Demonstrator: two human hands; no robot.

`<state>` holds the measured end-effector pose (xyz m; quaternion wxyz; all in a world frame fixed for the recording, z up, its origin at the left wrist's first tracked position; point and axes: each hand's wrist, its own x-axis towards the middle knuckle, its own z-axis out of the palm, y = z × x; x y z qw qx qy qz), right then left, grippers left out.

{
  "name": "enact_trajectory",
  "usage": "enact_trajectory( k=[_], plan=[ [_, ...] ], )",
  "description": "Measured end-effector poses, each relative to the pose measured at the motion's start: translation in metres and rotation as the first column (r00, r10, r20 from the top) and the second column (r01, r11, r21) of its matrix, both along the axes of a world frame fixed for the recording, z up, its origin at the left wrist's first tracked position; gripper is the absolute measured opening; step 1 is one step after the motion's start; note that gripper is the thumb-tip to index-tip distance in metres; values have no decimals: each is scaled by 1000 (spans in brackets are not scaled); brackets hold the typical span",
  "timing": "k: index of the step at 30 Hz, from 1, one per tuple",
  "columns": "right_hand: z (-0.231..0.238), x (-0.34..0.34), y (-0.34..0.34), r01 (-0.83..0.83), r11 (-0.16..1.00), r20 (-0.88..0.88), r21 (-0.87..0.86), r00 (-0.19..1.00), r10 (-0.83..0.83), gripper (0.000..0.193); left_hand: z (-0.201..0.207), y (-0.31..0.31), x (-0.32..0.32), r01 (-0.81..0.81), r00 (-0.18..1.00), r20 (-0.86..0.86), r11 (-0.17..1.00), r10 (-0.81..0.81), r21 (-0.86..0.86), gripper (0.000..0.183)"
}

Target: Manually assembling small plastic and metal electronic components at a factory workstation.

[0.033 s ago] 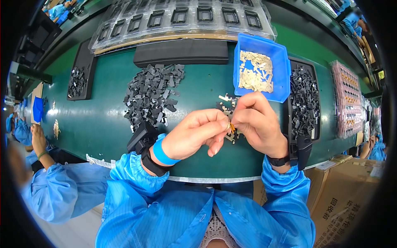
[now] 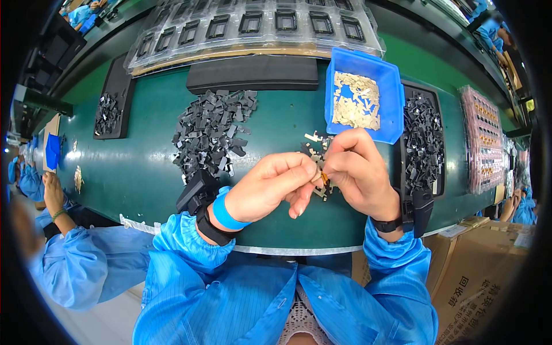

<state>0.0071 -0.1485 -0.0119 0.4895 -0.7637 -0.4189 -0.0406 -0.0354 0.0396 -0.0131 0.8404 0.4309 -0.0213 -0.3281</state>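
Observation:
My left hand (image 2: 273, 179) and my right hand (image 2: 359, 172) meet over the table, thumbs and fingers pinched together. Between their fingertips shows a small amber-coloured piece (image 2: 325, 179), mostly hidden by the fingers. Both hands are closed on it, though how each one grips it is partly covered. Just behind and under the fingertips lies a scatter of small cream and dark bits (image 2: 314, 138). To the left of my left hand spreads a heap of small black and grey parts (image 2: 207, 129).
A blue bin (image 2: 393, 103) with cream pieces stands beyond my right hand. Right of it is a black tray (image 2: 440, 132) of dark parts. Clear trays (image 2: 267, 41) of black frames and a black block (image 2: 253, 75) line the back. A co-worker's sleeve (image 2: 75, 267) is at left.

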Motion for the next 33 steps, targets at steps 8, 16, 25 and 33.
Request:
enact_trajectory(
  k=[8, 16, 25, 33],
  plan=[
    [-5, -5, 4, -21, 991, 43, 133, 999, 15, 15, -9, -8, -6, -466, 750, 597, 869, 286, 169, 8],
    [-4, -7, 7, -36, 986, 45, 165, 999, 29, 14, -4, -5, -6, -558, 514, 844, 807, 153, 193, 13],
    [-2, -6, 9, -28, 986, 61, 162, 998, 18, 14, -5, -2, -9, -494, 645, 742, 842, 185, 219, 11],
    [-3, 2, -1, 257, 934, -37, 248, 966, -256, 6, -6, -11, -7, -474, 688, 620, 880, 379, -12, 7]
  ],
)
